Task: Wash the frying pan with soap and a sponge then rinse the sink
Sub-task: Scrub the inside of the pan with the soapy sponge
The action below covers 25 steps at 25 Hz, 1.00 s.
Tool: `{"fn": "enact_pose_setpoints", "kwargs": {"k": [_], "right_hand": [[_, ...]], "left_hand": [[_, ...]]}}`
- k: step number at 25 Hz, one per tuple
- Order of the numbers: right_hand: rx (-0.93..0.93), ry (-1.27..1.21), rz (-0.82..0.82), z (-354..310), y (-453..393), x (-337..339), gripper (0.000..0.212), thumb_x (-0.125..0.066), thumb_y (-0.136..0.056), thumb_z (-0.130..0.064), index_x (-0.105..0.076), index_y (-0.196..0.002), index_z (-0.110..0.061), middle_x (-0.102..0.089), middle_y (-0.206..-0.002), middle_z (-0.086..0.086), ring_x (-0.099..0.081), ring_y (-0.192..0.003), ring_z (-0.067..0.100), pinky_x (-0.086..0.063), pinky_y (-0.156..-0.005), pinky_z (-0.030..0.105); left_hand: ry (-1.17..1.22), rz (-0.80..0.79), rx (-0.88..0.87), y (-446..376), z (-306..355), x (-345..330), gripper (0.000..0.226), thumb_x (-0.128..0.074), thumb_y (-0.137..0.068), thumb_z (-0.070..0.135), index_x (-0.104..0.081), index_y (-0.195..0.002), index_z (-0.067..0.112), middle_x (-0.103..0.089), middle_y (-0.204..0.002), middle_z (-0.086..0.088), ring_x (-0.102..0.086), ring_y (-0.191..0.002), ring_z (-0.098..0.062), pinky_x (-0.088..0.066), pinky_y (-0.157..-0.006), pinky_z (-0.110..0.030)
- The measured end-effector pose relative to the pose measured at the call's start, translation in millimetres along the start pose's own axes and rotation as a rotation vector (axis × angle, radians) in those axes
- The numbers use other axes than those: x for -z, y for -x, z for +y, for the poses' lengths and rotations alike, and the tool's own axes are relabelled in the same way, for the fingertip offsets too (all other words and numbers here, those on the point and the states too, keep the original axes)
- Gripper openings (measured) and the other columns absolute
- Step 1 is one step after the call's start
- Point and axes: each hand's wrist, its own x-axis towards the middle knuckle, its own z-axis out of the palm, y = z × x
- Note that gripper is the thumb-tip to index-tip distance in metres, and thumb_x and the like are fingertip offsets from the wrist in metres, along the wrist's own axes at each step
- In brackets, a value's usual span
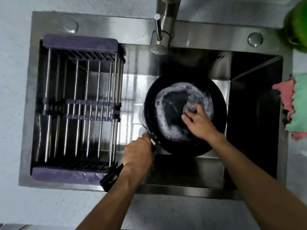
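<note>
Head view: one look straight down into the sink, both arms reaching in.
Left hand: wrapped tight round the pan handle, the free end of the handle poking out behind the wrist over the sink's near edge.
Frying pan: held over the basin, just ahead of the left hand, a ring of white suds around a dark bare centre.
Right hand: inside the pan, fingers pressed down on a sponge that is mostly hidden beneath them.
Tap: beyond both hands; whether water runs cannot be told.
Drying rack: left of the left hand, sitting in the sink.
Cloths: pink and green, on the counter right of the right hand.
Stage: looks like mid-scrub; rinsing of pan and sink not yet done.
Risk, grip: a soapy handle could twist in the left fist if the scrubbing pushes hard on the far side.
Risk, coverage: the suds sit on the floor of the pan; the walls may get missed.
Risk, knock: the handle end is near the rack and could bump it.
</note>
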Motion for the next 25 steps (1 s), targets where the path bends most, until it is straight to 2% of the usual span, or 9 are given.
{"fn": "enact_pose_setpoints", "kwargs": {"k": [4, 7, 9, 13, 16, 18, 20, 22, 25], "right_hand": [[0.227, -0.094, -0.063, -41.6, 15.4, -47.9, 0.049, -0.041, -0.104, -0.047, -0.057, -0.142, -0.019, 0.006, -0.168, -0.005, -0.001, -0.155, 0.020, -0.008, -0.124, 0.039], [0.039, -0.046, -0.058, -31.7, -22.8, -0.4, 0.055, -0.030, -0.106, -0.052, -0.040, -0.154, -0.027, 0.017, -0.166, -0.013, 0.012, -0.154, 0.018, -0.002, -0.123, 0.044], [-0.010, 0.067, -0.072, -1.4, 2.8, -3.7, 0.060, -0.027, -0.106, -0.052, -0.028, -0.159, -0.023, 0.018, -0.167, -0.005, 0.017, -0.154, 0.024, 0.003, -0.122, 0.045], [0.152, -0.009, -0.232, -57.1, 7.3, -36.6, 0.056, -0.026, -0.107, -0.051, -0.031, -0.157, -0.027, 0.018, -0.167, -0.004, 0.018, -0.153, 0.025, 0.006, -0.123, 0.044], [-0.004, 0.048, -0.141, -33.4, -24.0, 13.2, 0.056, -0.022, -0.106, -0.054, -0.025, -0.158, -0.033, 0.018, -0.166, -0.010, 0.018, -0.153, 0.024, 0.006, -0.122, 0.051], [-0.010, 0.160, -0.167, -10.1, 7.3, 4.5, 0.054, -0.023, -0.108, -0.048, -0.032, -0.157, -0.027, 0.017, -0.166, -0.006, 0.018, -0.153, 0.028, 0.007, -0.122, 0.049], [0.109, 0.096, -0.294, -44.8, 34.5, -29.5, 0.049, -0.026, -0.109, -0.042, -0.045, -0.149, -0.020, 0.012, -0.167, -0.001, 0.017, -0.153, 0.032, 0.006, -0.122, 0.044], [0.155, -0.002, -0.216, -69.4, 4.8, -27.5, 0.049, -0.027, -0.109, -0.039, -0.042, -0.152, -0.020, 0.006, -0.169, 0.002, 0.012, -0.154, 0.031, 0.004, -0.123, 0.044], [0.043, 0.138, -0.151, -32.2, -20.1, 16.3, 0.052, -0.022, -0.110, -0.039, -0.026, -0.158, -0.021, 0.006, -0.169, 0.002, 0.013, -0.154, 0.030, 0.005, -0.123, 0.046]], "left_hand": [[-0.054, -0.009, -0.018, -0.3, 1.6, 0.2, 0.028, -0.059, -0.095, 0.027, -0.046, -0.117, 0.014, -0.067, -0.102, -0.003, -0.067, -0.093, -0.022, -0.044, -0.065, -0.030], [-0.018, -0.018, 0.008, -3.1, 0.7, -0.7, 0.028, -0.062, -0.093, 0.027, -0.048, -0.114, 0.015, -0.067, -0.100, -0.003, -0.067, -0.092, -0.023, -0.045, -0.067, -0.031], [-0.006, -0.010, 0.006, -1.1, 1.3, 0.9, 0.028, -0.062, -0.093, 0.026, -0.048, -0.114, 0.015, -0.067, -0.097, -0.002, -0.067, -0.089, -0.022, -0.043, -0.064, -0.030], [-0.027, -0.012, -0.002, -3.5, 0.9, -1.9, 0.028, -0.061, -0.094, 0.027, -0.048, -0.116, 0.014, -0.068, -0.100, -0.003, -0.068, -0.092, -0.023, -0.048, -0.067, -0.031], [0.007, -0.009, 0.003, -3.0, 0.6, -0.6, 0.029, -0.060, -0.094, 0.029, -0.047, -0.115, 0.015, -0.067, -0.100, -0.003, -0.067, -0.093, -0.023, -0.043, -0.065, -0.030], [0.004, 0.007, -0.012, 0.0, 1.7, 2.9, 0.028, -0.060, -0.094, 0.027, -0.047, -0.115, 0.014, -0.067, -0.097, -0.002, -0.067, -0.090, -0.022, -0.041, -0.063, -0.029], [0.000, 0.003, -0.013, 0.6, 2.3, 2.8, 0.029, -0.061, -0.094, 0.028, -0.047, -0.115, 0.014, -0.067, -0.098, -0.003, -0.067, -0.090, -0.023, -0.044, -0.065, -0.031], [-0.008, -0.001, -0.015, -2.1, 2.0, 2.7, 0.031, -0.061, -0.093, 0.030, -0.047, -0.115, 0.014, -0.067, -0.100, -0.003, -0.067, -0.092, -0.024, -0.045, -0.067, -0.031], [0.022, -0.011, -0.001, -2.5, 1.4, 2.6, 0.031, -0.062, -0.093, 0.033, -0.047, -0.114, 0.015, -0.067, -0.096, -0.002, -0.066, -0.088, -0.022, -0.040, -0.062, -0.029]]}}
